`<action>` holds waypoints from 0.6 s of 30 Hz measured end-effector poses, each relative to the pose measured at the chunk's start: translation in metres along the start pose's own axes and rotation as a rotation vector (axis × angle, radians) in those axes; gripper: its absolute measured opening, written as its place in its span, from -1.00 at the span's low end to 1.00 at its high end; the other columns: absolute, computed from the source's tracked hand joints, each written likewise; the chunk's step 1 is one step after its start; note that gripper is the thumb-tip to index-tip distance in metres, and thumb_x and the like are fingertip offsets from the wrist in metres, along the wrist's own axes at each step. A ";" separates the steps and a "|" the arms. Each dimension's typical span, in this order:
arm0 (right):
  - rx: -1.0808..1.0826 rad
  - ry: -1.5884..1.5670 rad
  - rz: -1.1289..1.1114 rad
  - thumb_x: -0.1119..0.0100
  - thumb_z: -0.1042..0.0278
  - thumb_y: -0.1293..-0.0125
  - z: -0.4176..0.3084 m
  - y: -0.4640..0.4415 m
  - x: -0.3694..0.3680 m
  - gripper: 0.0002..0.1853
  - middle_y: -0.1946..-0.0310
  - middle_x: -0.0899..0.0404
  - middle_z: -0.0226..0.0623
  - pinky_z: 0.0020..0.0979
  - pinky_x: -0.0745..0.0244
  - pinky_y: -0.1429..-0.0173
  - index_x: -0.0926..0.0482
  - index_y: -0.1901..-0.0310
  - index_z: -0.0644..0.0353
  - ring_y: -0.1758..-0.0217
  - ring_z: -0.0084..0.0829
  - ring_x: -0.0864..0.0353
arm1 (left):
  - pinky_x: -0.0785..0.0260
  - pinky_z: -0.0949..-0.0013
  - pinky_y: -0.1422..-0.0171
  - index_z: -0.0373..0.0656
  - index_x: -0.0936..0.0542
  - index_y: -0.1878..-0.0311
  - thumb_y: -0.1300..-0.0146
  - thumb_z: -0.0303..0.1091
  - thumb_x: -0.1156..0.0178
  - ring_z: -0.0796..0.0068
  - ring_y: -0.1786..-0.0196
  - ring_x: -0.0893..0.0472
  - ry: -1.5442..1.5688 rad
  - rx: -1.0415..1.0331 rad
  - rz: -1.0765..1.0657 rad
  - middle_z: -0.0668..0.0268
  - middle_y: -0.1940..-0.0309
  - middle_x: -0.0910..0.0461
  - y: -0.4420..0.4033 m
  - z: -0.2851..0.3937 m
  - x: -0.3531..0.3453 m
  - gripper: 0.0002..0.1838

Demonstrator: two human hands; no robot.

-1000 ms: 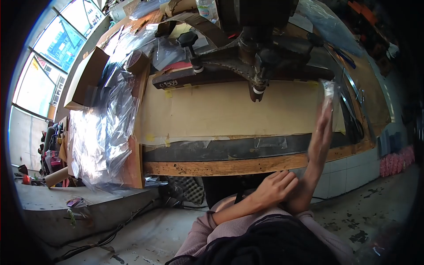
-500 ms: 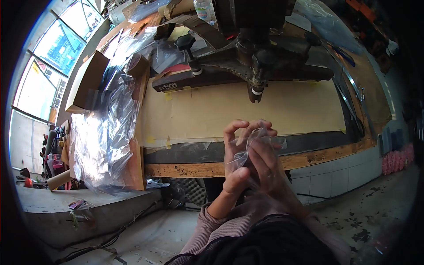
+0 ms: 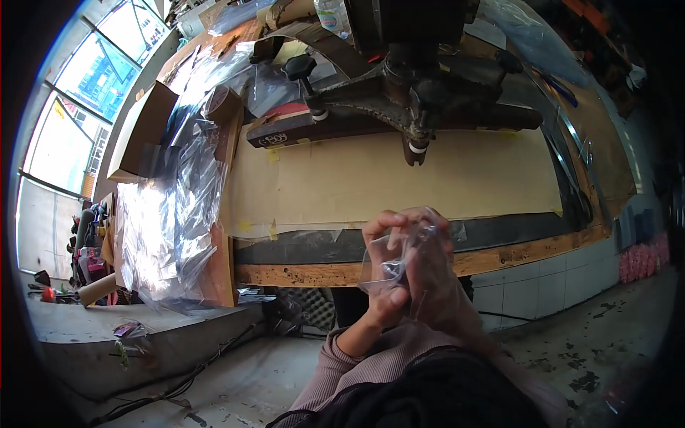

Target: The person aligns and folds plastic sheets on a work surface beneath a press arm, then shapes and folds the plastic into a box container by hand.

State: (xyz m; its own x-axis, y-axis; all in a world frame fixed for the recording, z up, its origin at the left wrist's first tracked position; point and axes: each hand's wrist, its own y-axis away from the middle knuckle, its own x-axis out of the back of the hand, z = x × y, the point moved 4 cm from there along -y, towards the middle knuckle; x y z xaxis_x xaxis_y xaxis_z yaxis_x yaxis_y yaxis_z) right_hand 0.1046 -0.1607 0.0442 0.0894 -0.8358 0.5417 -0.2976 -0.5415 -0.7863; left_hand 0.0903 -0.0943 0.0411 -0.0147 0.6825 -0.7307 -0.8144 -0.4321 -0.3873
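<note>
Close in front of my body, both hands are together on a crumpled piece of clear plastic. My left hand curls round its left side, thumb in front and fingers bent at the top. My right hand presses against it from the right, its fingers upright and partly covered by the film. Whether the film is a bag or a loose sheet I cannot tell. Beyond the hands lies the tan board, taped to the dark bench surface.
A heavy metal press with a dark bar stands over the board. Shiny plastic sheets and an open cardboard box are at the left. A wooden edge runs along the bench front. Blue-handled scissors lie at the right.
My hands have come closer together and a little lower. My right fingers have bunched up under the plastic, and the film has shifted left and down over my left palm.
</note>
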 end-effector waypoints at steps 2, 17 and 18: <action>-0.006 -0.013 -0.007 -0.18 0.48 -0.24 0.001 0.000 0.003 -0.48 -0.22 -0.33 0.08 -0.20 -0.48 -0.17 -0.31 -0.23 0.37 -0.22 0.01 -0.45 | -0.38 0.08 0.02 0.11 -0.15 -0.22 0.12 0.03 -0.25 0.13 0.00 -0.39 -0.012 -0.008 0.088 -0.04 -0.05 -0.23 0.000 0.003 0.001 -0.20; -0.041 -0.086 -0.035 -0.13 0.48 -0.26 -0.003 0.003 0.002 -0.45 -0.25 -0.28 0.13 -0.15 -0.38 -0.25 -0.24 -0.26 0.37 -0.27 0.05 -0.38 | -0.28 0.17 -0.06 -0.01 -0.08 -0.20 0.08 0.13 -0.19 0.21 0.00 -0.36 -0.008 0.066 0.151 -0.11 -0.08 -0.25 0.004 0.012 -0.009 -0.17; -0.043 -0.095 -0.039 -0.13 0.48 -0.26 -0.003 0.003 0.003 -0.45 -0.25 -0.28 0.14 -0.15 -0.37 -0.25 -0.24 -0.27 0.37 -0.27 0.06 -0.37 | -0.28 0.18 -0.05 -0.01 -0.08 -0.21 0.08 0.14 -0.18 0.22 0.01 -0.36 -0.023 0.069 0.160 -0.11 -0.08 -0.26 0.004 0.012 -0.010 -0.17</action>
State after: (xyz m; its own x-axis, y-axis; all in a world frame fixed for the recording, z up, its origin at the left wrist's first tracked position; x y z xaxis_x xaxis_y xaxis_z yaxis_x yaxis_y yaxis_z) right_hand 0.1012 -0.1644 0.0439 0.1907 -0.8199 0.5399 -0.3323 -0.5714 -0.7504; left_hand 0.0797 -0.0954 0.0533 -0.1596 0.6222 -0.7664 -0.8383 -0.4954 -0.2275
